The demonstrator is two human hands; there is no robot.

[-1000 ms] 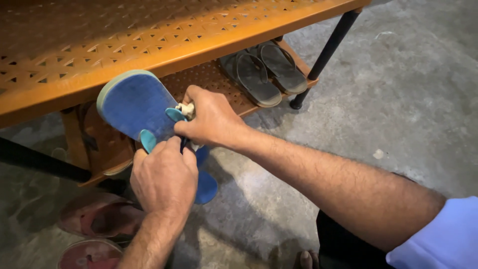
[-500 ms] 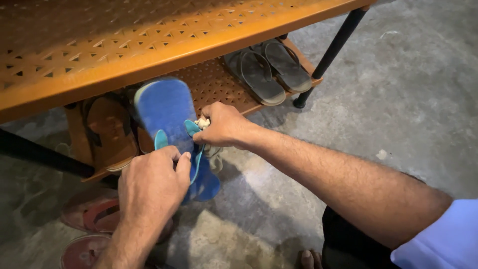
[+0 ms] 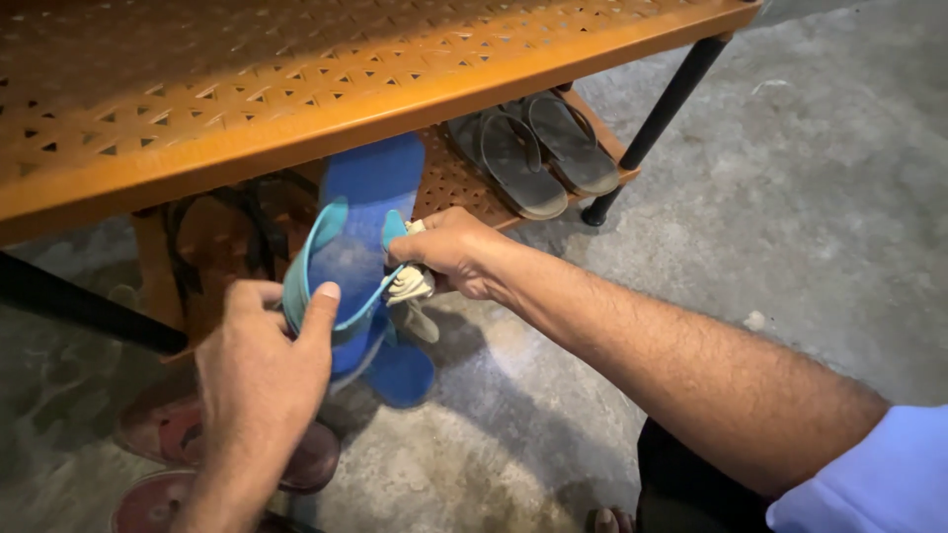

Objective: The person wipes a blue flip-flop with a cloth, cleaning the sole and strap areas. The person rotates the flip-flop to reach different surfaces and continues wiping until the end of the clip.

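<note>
My left hand (image 3: 262, 370) grips a blue flip-flop (image 3: 360, 212) by its teal strap, holding it tilted with the toe end under the orange shelf. My right hand (image 3: 454, 252) is closed on a small pale cloth (image 3: 410, 288) pressed against the sandal's right strap. A second blue flip-flop (image 3: 400, 370) lies on the concrete floor just below the held one.
An orange perforated shoe rack (image 3: 296, 89) with black legs (image 3: 657, 123) fills the top. Its lower shelf holds a grey sandal pair (image 3: 538, 148) and brown sandals (image 3: 212, 247). Reddish sandals (image 3: 163, 424) lie on the floor at lower left. Grey concrete floor (image 3: 790, 227) spreads right.
The blue flip-flop has swung right and turned more upright, its toe now under the shelf. My left hand has slid down and left, and the cloth hand has followed the strap.
</note>
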